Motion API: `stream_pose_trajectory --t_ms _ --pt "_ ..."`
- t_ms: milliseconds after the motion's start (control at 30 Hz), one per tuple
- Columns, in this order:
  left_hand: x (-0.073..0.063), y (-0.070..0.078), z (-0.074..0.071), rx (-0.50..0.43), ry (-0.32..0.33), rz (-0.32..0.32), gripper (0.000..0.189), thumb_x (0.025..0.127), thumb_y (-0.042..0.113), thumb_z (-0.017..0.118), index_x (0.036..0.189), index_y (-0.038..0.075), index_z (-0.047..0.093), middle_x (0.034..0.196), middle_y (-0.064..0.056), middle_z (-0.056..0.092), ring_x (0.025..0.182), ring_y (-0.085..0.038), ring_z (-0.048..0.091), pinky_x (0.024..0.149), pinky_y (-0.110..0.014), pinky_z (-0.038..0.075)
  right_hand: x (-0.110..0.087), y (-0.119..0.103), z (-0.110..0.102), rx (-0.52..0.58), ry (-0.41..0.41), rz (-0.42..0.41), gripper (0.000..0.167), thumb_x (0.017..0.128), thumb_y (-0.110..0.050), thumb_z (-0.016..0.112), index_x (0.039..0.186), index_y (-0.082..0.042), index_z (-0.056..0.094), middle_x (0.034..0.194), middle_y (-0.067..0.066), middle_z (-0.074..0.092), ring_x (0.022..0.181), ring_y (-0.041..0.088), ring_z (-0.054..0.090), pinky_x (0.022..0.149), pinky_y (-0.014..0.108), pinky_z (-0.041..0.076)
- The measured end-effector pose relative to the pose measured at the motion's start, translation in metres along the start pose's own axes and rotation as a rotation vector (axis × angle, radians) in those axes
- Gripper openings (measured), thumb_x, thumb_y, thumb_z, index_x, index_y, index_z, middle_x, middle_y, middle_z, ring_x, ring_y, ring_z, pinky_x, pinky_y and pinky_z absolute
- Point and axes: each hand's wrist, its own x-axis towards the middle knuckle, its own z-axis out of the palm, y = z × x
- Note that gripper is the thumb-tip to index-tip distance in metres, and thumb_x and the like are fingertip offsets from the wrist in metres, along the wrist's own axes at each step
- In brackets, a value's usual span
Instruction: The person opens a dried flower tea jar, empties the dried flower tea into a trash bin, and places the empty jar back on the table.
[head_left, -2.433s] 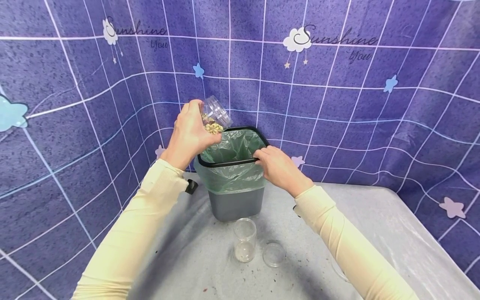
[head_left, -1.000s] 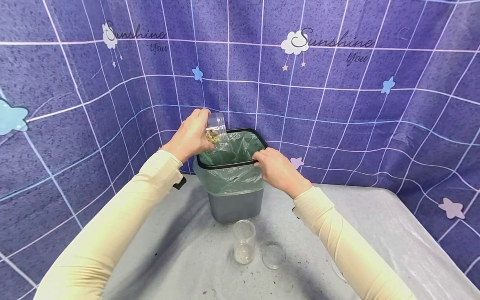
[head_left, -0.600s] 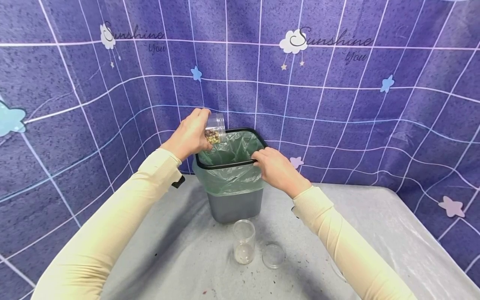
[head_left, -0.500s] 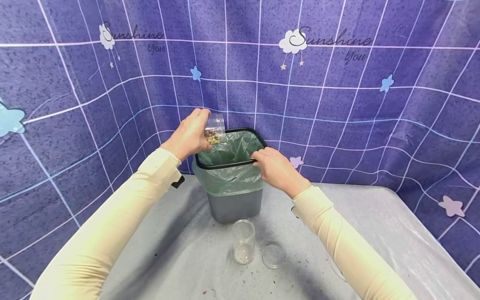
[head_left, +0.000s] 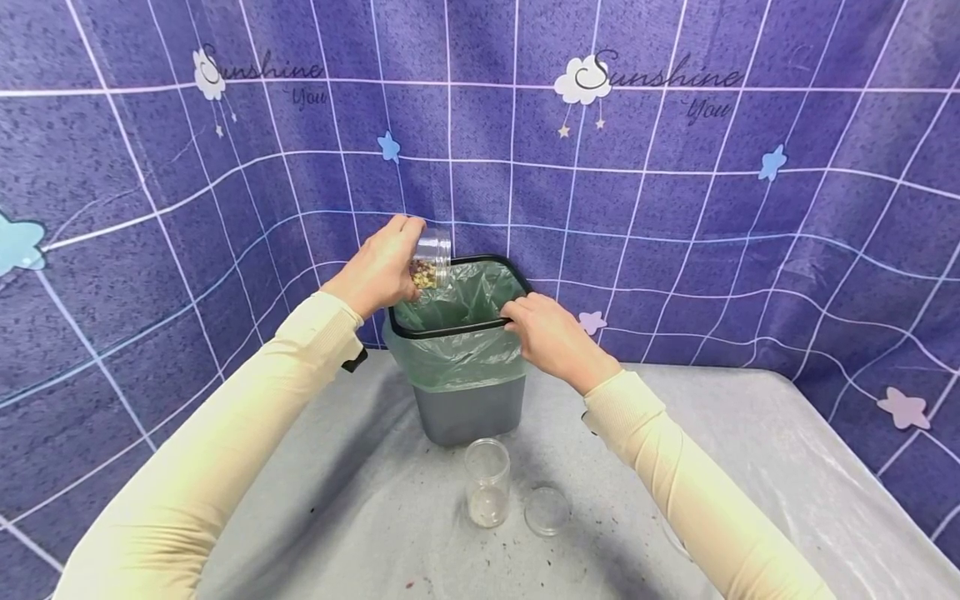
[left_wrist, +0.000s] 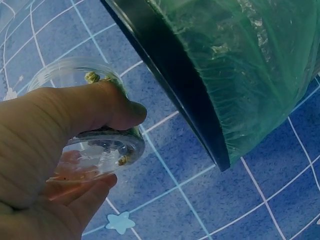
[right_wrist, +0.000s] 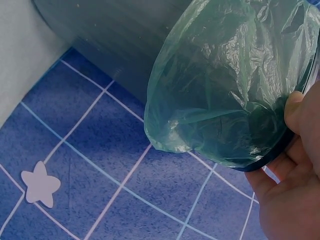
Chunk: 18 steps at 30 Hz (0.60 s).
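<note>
My left hand (head_left: 382, 265) grips a clear plastic jar (head_left: 432, 250) tipped on its side, its mouth turned toward the bin and close over the left rim. Small yellowish dried buds (head_left: 424, 275) with darker bits lie along the jar's lower side. In the left wrist view, thumb and fingers wrap around the jar (left_wrist: 100, 150). A grey trash bin (head_left: 471, 408), lined with a green translucent bag (head_left: 465, 367), stands upright on the table. With thumb and fingers, my right hand (head_left: 551, 333) holds its black rim (head_left: 457, 330) at the near right corner.
On the grey-covered table (head_left: 375, 517), an upright clear jar (head_left: 488, 485) stands before the bin, with a round clear lid (head_left: 547, 511) beside it. Another clear round edge shows partly behind the right sleeve. Dark crumbs dot the cloth. A purple patterned curtain (head_left: 637, 208) hangs behind and at left.
My left hand has lowered the jar toward the bin's left rim and turned it level on its side; the buds inside have shifted. My right hand stays on the rim.
</note>
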Motion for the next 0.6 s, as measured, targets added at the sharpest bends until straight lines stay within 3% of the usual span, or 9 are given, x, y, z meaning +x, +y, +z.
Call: stream_pose_trajectory --t_ms 600 --pt "0.0026 0.0028 0.0011 0.041 0.029 0.105 0.082 0.052 -0.011 0.075 0.130 -0.004 0.050 0.124 -0.026 0.055 0.108 -0.045 0.058 0.097 -0.056 0.049 -0.0004 0.0005 0.0001 -0.006 0.004 -0.002 0.006 0.096 -0.004 0.067 0.102 -0.005 0.068 0.092 0.006 0.069 0.089 0.028 0.063 0.088 0.040 0.051"
